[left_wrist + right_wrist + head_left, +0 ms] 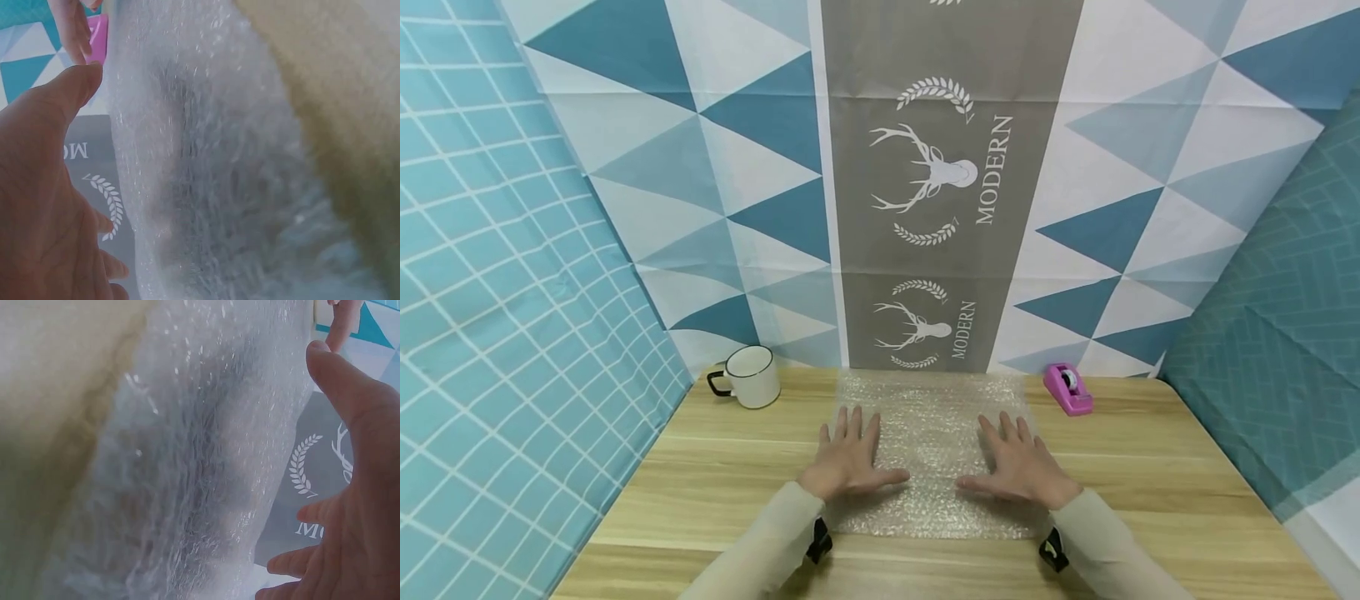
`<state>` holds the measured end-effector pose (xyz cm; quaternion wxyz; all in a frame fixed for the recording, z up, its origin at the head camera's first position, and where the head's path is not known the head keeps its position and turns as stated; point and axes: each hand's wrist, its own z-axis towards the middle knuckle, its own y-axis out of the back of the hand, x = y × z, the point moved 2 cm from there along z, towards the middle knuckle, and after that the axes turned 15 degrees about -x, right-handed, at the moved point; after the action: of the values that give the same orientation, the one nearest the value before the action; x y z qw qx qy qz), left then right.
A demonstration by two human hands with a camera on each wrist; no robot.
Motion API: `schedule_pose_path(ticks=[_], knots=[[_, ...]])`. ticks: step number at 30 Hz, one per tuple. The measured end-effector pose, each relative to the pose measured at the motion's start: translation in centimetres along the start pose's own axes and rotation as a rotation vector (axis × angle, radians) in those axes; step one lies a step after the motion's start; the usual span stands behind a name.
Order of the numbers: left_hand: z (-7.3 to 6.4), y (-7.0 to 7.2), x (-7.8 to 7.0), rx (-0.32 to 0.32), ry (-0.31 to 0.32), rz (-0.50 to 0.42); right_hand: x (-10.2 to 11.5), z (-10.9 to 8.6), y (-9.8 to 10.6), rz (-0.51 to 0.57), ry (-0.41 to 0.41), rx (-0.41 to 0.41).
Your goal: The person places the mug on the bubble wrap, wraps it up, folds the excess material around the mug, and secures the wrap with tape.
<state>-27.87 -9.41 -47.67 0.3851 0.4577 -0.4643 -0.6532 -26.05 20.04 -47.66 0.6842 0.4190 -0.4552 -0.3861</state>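
Note:
A sheet of clear bubble wrap [932, 442] lies flat on the wooden table, its far edge near the patterned wall. Over its left part my left hand [852, 460] is spread, palm down, thumb toward the middle. My right hand [1018, 462] mirrors it over the right part, fingers straight and apart. In the left wrist view, a gap shows between the left hand [47, 187] and the bubble wrap [187, 162]. The right wrist view likewise shows the right hand [356, 462] apart from the wrap [200, 450]. Neither hand holds anything.
At the back left of the table [715, 475] stands a white enamel mug [754, 379] with a dark rim and handle. A pink tape dispenser [1068, 389] sits at the back right. Patterned cloth walls [925, 183] border the table at the back and sides.

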Motion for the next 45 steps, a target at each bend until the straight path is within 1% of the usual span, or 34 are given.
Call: schedule_pose_path(ticks=[6,14,21,26,28,30,32,36,38,40,45], knots=[[1.2,0.1,0.2,0.001,-0.012,0.020,-0.9,1.1,-0.4,-0.015,0.007,-0.006],[2.2,0.0,0.4,0.017,0.010,0.016,-1.7,2.2,-0.6,-0.017,-0.007,0.014],[3.0,-0.2,0.4,-0.002,0.000,0.021,-1.8,2.9,-0.3,-0.032,-0.007,0.013],[3.6,-0.1,0.2,-0.017,0.000,-0.008,-1.9,3.6,0.0,-0.018,-0.003,0.023],[3.9,-0.1,0.1,-0.040,-0.012,-0.024,-1.9,3.8,0.1,-0.011,-0.003,0.028],[4.3,-0.1,0.1,-0.077,-0.037,-0.034,-2.0,4.0,0.1,-0.009,0.007,0.032],[4.6,-0.2,0.1,-0.132,-0.071,-0.046,-2.1,4.2,0.2,-0.013,0.015,0.035],[5.3,-0.1,0.2,-0.238,-0.138,-0.038,-2.5,4.7,0.2,-0.023,0.031,0.034],[5.7,0.0,0.3,-0.260,-0.157,-0.014,-2.7,5.0,0.2,-0.024,0.036,0.031],[6.0,0.1,0.4,-0.267,-0.163,0.001,-3.0,5.4,0.3,-0.012,0.041,0.023],[6.8,0.1,0.9,-0.252,-0.158,-0.003,-3.6,6.4,0.3,0.056,0.032,0.001]])
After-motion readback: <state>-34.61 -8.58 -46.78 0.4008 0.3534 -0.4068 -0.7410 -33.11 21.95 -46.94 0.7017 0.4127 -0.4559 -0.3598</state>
